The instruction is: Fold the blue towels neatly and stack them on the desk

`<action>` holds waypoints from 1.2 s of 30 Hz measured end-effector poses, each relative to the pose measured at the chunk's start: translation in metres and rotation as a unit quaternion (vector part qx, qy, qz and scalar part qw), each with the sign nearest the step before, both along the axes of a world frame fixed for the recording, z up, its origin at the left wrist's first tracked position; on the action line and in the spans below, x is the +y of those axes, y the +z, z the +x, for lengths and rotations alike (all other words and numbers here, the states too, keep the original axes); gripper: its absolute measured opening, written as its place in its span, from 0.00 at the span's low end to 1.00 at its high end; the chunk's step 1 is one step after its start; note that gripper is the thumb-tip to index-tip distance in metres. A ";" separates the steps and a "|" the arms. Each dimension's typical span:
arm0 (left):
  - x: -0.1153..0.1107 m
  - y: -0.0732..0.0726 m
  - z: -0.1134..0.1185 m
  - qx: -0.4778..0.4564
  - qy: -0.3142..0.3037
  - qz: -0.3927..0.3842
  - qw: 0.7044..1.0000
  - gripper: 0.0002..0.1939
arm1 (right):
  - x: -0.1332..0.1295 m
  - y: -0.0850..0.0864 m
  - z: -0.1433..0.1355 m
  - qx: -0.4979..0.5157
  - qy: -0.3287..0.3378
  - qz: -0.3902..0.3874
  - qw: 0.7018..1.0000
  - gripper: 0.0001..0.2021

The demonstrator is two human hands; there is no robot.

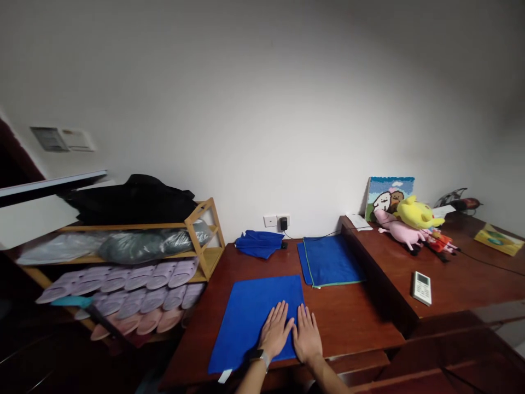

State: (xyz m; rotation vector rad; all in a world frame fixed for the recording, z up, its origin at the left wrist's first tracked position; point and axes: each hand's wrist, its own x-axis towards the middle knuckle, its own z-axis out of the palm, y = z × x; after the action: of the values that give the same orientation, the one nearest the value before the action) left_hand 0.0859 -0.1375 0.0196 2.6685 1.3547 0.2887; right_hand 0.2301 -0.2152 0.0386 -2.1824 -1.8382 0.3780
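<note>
A blue cloth (250, 312) lies spread flat on the reddish-brown wooden desk, with a white tag (225, 376) at its near left corner. My left hand (275, 331) rests flat on the cloth's right part, fingers together and stretched out, a watch on the wrist. Beside it, my right hand (307, 334) lies flat along the cloth's right edge, partly over the bare wood. Neither hand holds anything. Farther back on the desk are a flat blue cloth with a green edge (332, 260) and a crumpled blue cloth (259, 244).
To the left, a wooden rack (211, 257) holds several slippers (150, 275), with a black bag (135, 200) on top. A higher desk on the right carries plush toys (404, 230), a white remote control (422, 288) and a picture (388, 194). A plugged-in adapter (283, 223) trails a cable.
</note>
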 end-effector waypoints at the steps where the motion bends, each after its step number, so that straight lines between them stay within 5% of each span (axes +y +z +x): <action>1: 0.002 -0.002 -0.011 0.005 0.009 0.006 1.000 0.35 | 0.000 0.000 0.000 -0.001 -0.003 0.002 1.000 0.33; 9: 0.025 -0.002 -0.120 0.021 0.134 0.035 0.990 0.41 | -0.003 0.004 -0.002 -0.010 -0.011 -0.014 1.000 0.34; 13: 0.031 -0.005 -0.152 0.013 0.159 0.044 0.986 0.42 | -0.002 0.000 -0.003 -0.019 -0.015 -0.011 1.000 0.34; 21: 0.033 -0.019 -0.158 -0.019 0.156 0.073 0.985 0.41 | 0.001 -0.009 -0.001 -0.025 -0.015 -0.030 0.999 0.34; 30: 0.032 -0.014 -0.157 -0.013 0.152 0.064 0.986 0.42 | 0.055 0.017 0.012 -0.029 -0.021 -0.014 0.999 0.32; 36: 0.032 -0.017 -0.162 0.002 0.152 0.075 0.986 0.41 | 0.067 -0.001 0.019 -0.028 -0.022 -0.016 0.999 0.32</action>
State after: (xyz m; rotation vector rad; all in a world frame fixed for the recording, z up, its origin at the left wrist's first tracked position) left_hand -0.0765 -0.1059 0.0022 2.5693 1.8091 0.4324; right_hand 0.2486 -0.1477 0.0376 -2.2728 -1.8203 0.3433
